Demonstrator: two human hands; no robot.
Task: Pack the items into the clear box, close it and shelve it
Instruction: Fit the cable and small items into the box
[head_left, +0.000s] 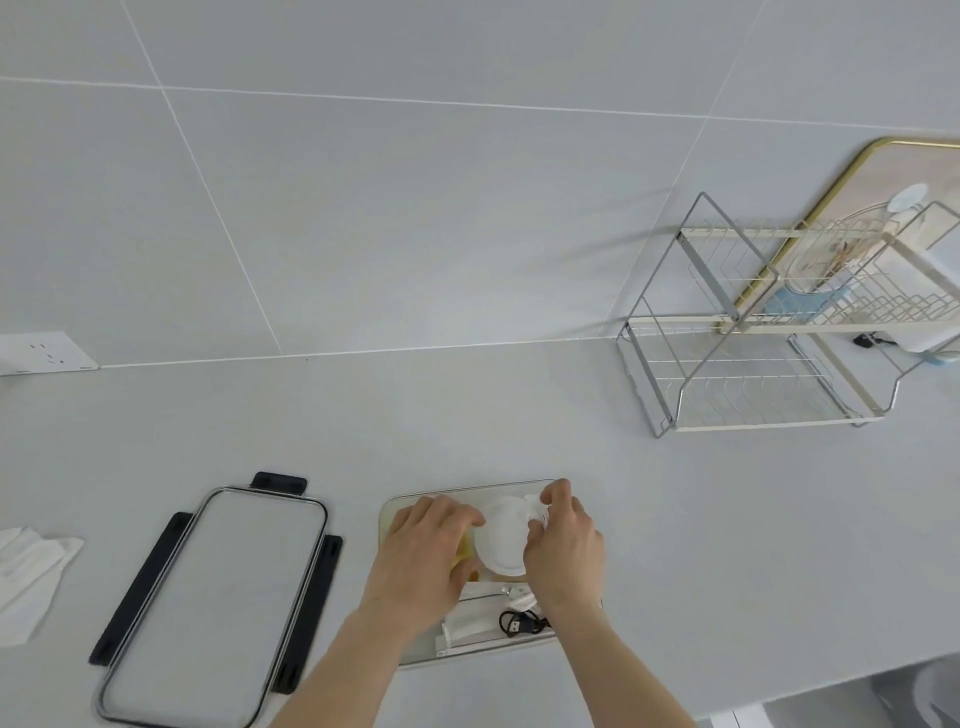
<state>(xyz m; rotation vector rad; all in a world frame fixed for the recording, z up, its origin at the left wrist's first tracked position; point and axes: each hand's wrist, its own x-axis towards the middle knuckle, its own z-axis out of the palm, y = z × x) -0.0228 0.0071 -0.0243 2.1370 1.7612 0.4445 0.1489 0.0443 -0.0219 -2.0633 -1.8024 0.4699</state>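
Observation:
The clear box sits open on the white counter in front of me. Both my hands are inside it. My left hand rests on a yellow item at the box's left side, fingertips touching a round white object. My right hand grips that white object from the right, with a bit of white wrapping at its fingertips. A black USB cable and a white flat piece lie in the near end of the box. The clear lid with black latches lies flat to the left.
A two-tier wire shelf rack stands at the back right against the tiled wall, with a gold-rimmed mirror behind it. A white cloth lies at the far left. A wall socket sits on the left. The counter edge runs lower right.

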